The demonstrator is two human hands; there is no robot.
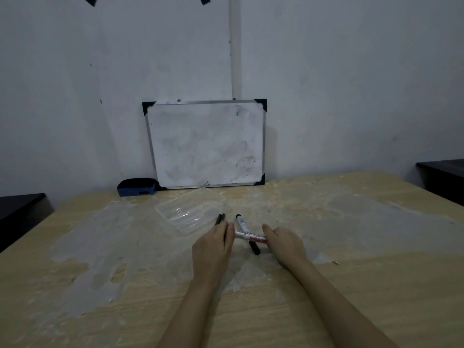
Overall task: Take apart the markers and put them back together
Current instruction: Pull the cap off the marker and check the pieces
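A white marker with red and black print (249, 236) is held level between my two hands just above the table. My left hand (213, 249) grips its left end and my right hand (285, 244) grips its right end. A second white marker with a black tip (241, 221) lies on the table behind it, running under the held one, and its black end (254, 248) shows in front. Two thin black pieces (219, 219) lie side by side beside my left fingers, partly hidden by them.
A clear plastic tray (190, 209) lies just behind the markers. A small whiteboard (208, 144) leans on the wall at the table's back edge, with a blue eraser (136, 187) to its left. Dark furniture stands at both sides of the wooden table (351, 247).
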